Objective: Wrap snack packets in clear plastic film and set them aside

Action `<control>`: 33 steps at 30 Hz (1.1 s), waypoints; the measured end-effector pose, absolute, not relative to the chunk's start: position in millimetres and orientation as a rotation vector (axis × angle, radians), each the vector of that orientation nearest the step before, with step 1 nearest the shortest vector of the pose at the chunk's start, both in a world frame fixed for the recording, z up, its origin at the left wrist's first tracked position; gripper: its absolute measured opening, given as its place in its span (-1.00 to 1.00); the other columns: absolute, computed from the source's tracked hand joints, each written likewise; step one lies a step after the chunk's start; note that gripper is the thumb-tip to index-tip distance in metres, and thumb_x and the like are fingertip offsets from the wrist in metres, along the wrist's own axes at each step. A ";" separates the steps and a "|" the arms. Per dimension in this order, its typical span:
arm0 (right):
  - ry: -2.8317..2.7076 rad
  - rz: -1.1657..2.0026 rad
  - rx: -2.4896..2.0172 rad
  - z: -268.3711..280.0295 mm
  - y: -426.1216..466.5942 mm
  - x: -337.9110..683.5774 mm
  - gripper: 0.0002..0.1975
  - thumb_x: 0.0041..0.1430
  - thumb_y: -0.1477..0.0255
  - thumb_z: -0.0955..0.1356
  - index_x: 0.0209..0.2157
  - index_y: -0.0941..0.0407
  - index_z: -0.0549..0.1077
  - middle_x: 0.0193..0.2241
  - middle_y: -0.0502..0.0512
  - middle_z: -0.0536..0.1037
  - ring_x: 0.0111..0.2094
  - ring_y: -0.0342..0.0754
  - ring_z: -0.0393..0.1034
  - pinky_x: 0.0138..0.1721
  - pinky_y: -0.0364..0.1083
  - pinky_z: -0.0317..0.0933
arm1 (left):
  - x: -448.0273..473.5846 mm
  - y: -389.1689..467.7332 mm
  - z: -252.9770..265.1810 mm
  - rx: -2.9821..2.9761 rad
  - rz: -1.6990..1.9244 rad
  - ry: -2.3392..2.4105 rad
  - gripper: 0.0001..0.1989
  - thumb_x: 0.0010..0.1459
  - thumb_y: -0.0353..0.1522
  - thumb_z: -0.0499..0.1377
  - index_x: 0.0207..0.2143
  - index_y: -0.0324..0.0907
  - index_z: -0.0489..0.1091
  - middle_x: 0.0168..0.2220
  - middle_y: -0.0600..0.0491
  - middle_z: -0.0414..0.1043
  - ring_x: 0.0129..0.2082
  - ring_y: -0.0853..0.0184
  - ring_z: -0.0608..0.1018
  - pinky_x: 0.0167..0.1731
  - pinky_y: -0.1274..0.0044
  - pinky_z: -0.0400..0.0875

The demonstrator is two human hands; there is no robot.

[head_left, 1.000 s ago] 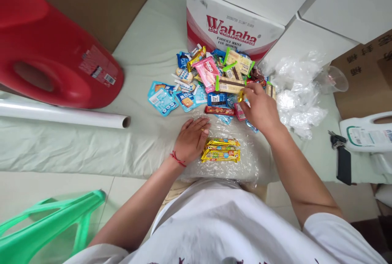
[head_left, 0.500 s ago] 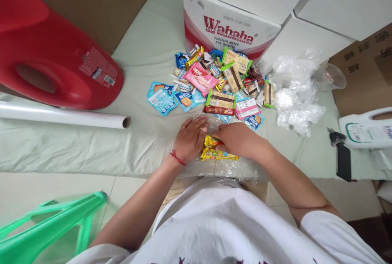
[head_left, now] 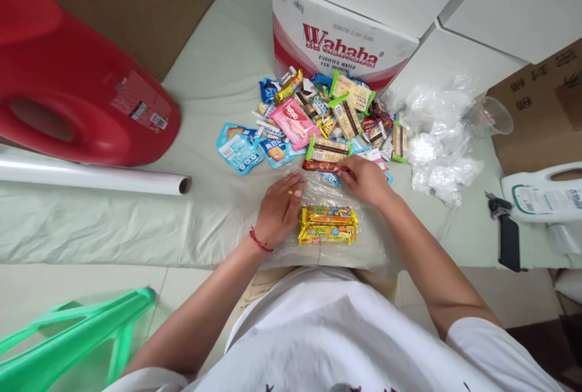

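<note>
Two yellow snack packets (head_left: 328, 225) lie side by side on a sheet of clear plastic film (head_left: 370, 246) at the table's front edge. My left hand (head_left: 279, 207), with a red cord on its wrist, rests flat at the film's left side, fingers stretched out. At the front of a heap of wrapped snacks, the fingers of my right hand (head_left: 364, 179) close on the right end of a red snack packet (head_left: 319, 165). Right above that packet is a green-ended wafer packet (head_left: 330, 148). A pink wafer packet (head_left: 294, 122) and blue biscuit packets (head_left: 240, 149) lie farther back.
A Wahaba-style printed carton reading "Wahaha" (head_left: 341, 40) stands behind the heap. Crumpled clear plastic (head_left: 439, 137) is at right, beyond it a white jug (head_left: 545, 193) and a black phone-like object (head_left: 508, 242). Left are a red jug (head_left: 91, 89) and a white roll (head_left: 91, 174).
My right hand has moved from the yellow packets up to the red packet in the heap. The yellow packets now lie uncovered. My left hand has stayed almost in place.
</note>
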State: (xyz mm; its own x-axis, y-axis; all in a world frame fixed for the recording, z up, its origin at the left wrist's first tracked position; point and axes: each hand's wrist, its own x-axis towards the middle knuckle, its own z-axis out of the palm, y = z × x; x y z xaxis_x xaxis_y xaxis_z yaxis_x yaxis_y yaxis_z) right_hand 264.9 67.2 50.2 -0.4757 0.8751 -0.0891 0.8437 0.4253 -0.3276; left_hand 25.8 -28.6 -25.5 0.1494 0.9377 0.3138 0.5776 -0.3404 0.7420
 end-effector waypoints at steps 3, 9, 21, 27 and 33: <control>-2.597 0.500 -1.440 46.1 62.2 255.7 -0.74 0.39 0.43 0.30 0.02 0.11 0.56 -0.06 0.18 0.55 -0.07 0.06 0.45 -0.14 -0.07 0.24 | 26.8 -27.4 -28.6 2.015 1.069 1.467 -0.59 0.48 -0.26 -0.06 0.12 -0.18 0.49 0.25 -0.12 0.45 0.31 0.17 0.44 0.30 0.17 0.36; -2.772 0.307 -1.365 41.0 65.9 233.6 -0.70 0.41 0.39 0.32 0.09 0.10 0.54 -0.02 0.26 0.48 0.01 0.14 0.33 -0.13 -0.02 0.21 | 29.4 -26.9 -35.0 2.095 1.033 1.532 -0.61 0.43 -0.34 -0.01 0.16 -0.23 0.45 0.29 -0.18 0.40 0.34 0.10 0.41 0.32 0.13 0.34; -2.787 0.200 -1.130 24.8 71.0 234.5 -0.67 0.50 0.33 0.23 -0.05 0.05 0.62 -0.13 0.19 0.54 -0.11 0.09 0.23 -0.11 0.03 0.13 | 26.2 -33.4 -23.2 1.980 1.165 1.551 -0.56 0.34 -0.44 -0.03 0.21 -0.13 0.38 0.29 -0.09 0.38 0.33 0.18 0.39 0.34 0.17 0.32; -2.726 0.310 -1.131 31.3 70.5 237.1 -0.64 0.52 0.32 0.18 -0.09 0.12 0.57 -0.18 0.22 0.55 -0.14 0.09 0.23 -0.05 0.06 0.11 | 23.8 -36.8 -21.9 1.918 1.281 1.705 -0.48 0.21 -0.45 0.05 0.24 -0.14 0.31 0.26 -0.13 0.37 0.29 0.09 0.39 0.31 0.13 0.31; -2.684 0.405 -1.093 42.3 55.0 240.6 -0.72 0.50 0.36 0.18 -0.17 0.12 0.47 -0.22 0.19 0.58 -0.15 0.08 0.28 -0.09 0.04 0.09 | 25.4 -33.9 -29.5 1.791 1.238 1.834 -0.17 0.09 -0.41 0.14 0.41 -0.19 -0.01 0.29 -0.22 0.32 0.30 -0.03 0.37 0.31 0.04 0.26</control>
State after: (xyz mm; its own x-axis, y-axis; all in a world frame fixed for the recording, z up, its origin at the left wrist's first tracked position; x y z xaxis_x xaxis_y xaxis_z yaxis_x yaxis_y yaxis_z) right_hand 240.6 55.0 42.3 -0.7008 0.7072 0.0938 0.6479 0.6860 -0.3310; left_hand 25.4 -33.9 -29.5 -0.1825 0.9194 0.3483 0.6668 -0.1446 0.7311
